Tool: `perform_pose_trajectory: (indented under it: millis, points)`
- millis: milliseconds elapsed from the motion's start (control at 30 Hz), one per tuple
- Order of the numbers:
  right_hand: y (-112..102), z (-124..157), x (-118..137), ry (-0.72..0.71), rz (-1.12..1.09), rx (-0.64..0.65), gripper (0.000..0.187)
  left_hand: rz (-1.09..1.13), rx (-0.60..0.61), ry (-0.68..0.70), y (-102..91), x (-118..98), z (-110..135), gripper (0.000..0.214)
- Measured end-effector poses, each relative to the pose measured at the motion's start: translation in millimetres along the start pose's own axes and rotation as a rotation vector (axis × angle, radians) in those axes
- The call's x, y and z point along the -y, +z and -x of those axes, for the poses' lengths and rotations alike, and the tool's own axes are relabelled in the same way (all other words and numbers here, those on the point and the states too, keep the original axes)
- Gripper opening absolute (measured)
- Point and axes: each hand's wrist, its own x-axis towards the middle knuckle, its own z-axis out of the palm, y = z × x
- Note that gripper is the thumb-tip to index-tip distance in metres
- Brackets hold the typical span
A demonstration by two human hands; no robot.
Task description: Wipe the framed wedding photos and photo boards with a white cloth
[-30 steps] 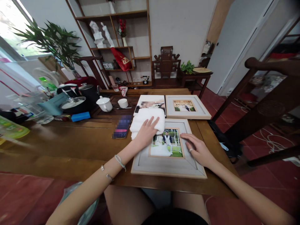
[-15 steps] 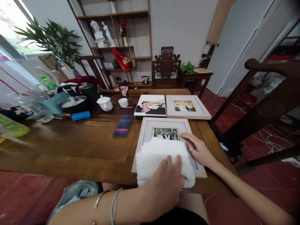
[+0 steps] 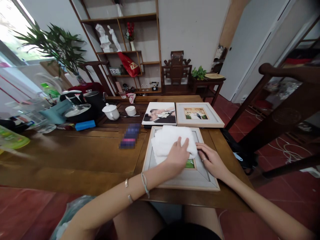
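My left hand (image 3: 178, 155) is closed over a folded white towel (image 3: 165, 136), pressing it on the upper half of a light wooden picture frame (image 3: 200, 181). The towel covers most of the small photo in the middle; a green corner of the photo (image 3: 190, 163) shows below it. On the frame's right side rests my right hand (image 3: 211, 160), fingertips beside the towel and thumb apart from the fingers. It holds nothing. The frame lies flat near the table's front edge.
Behind the frame lie a large wedding photo panel (image 3: 160, 114) and a second framed photo (image 3: 216, 116). A blurred purple item (image 3: 130, 136), a white teapot (image 3: 110, 111), a small white cup (image 3: 130, 110) and a blue block (image 3: 85, 125) are to the left. A dark wooden chair (image 3: 280, 100) stands at right.
My left hand has slid the towel away from me, from the frame's lower half to its upper half. The right hand stays almost in the same place.
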Motion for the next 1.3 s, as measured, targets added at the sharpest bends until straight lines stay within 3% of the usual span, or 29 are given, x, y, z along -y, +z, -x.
perform_pose_trajectory:
  millis: [67,167,267,400,567,700,900,1133,1300]
  points:
    - [0,1,0,0.041,-0.006,-0.059,0.024,0.012,-0.005,0.067,-3.9,-19,17,0.029]
    - [1,2,-1,0.092,-0.011,-0.147,0.024,0.044,-0.115,0.231,-11.7,-49,48,0.030]
    - [3,3,-6,0.120,-0.029,-0.171,0.026,0.102,-0.183,0.328,-19.0,-62,76,0.028]
    - [7,6,-15,0.195,-0.029,-0.180,0.037,0.233,-0.243,0.312,-27.6,-45,109,0.019]
    - [12,5,-35,0.356,-0.217,-0.199,0.057,0.191,-0.473,-0.041,-32.5,1,140,0.046]
    - [9,0,-40,0.448,-0.326,-0.222,0.061,0.163,-0.655,-0.293,-2.2,34,139,0.070]
    - [-2,-3,-16,0.630,-0.591,-0.070,0.052,0.245,-0.788,-0.409,57.3,43,127,0.066]
    - [-13,5,2,0.721,-0.728,-0.155,0.064,0.386,-0.946,-0.477,73.3,42,132,0.056]
    - [-52,28,11,0.839,-0.675,-0.235,0.063,0.458,-0.978,-0.456,82.7,43,136,0.052]
